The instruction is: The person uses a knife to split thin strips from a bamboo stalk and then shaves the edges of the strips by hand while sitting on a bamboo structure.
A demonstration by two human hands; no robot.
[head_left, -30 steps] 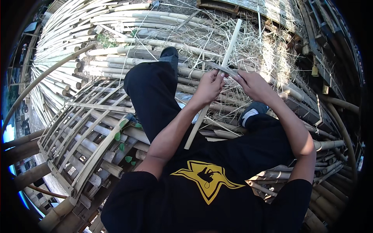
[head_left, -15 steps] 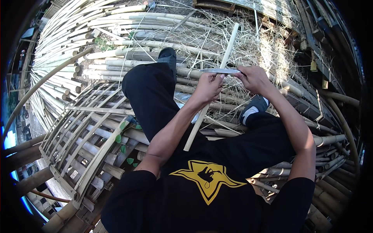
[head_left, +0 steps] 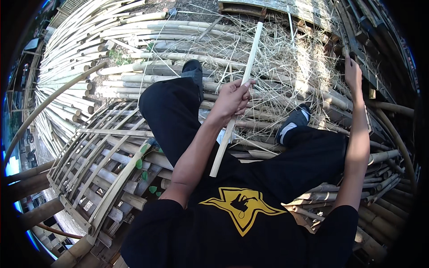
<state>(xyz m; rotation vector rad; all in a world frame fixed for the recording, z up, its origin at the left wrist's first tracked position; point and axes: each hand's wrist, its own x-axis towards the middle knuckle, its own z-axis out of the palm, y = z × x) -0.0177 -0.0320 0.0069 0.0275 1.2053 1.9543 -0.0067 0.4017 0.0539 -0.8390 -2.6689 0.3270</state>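
My left hand (head_left: 233, 99) is closed round a pale, narrow bamboo strip (head_left: 251, 53), which slants over my lap from near my shirt up toward the wooden pallet. Far out to the right, my right hand (head_left: 353, 75) is closed on the knife (head_left: 352, 55). Only a dark bit of the knife stands out clearly above my fingers; its blade is hard to make out against the dark timbers. The two hands are wide apart, and the right one is away from the strip.
Bamboo poles (head_left: 196, 56) lie under and beyond my legs, with thin shavings (head_left: 281, 62) scattered over them. A woven bamboo lattice (head_left: 96, 156) stands at my left. A wooden pallet (head_left: 243, 8) is at the far side, and dark timbers (head_left: 373, 58) line the right.
My right hand has swung from the strip out to the far right, taking the knife along. The left hand still holds the strip, whose far end has shifted slightly left.
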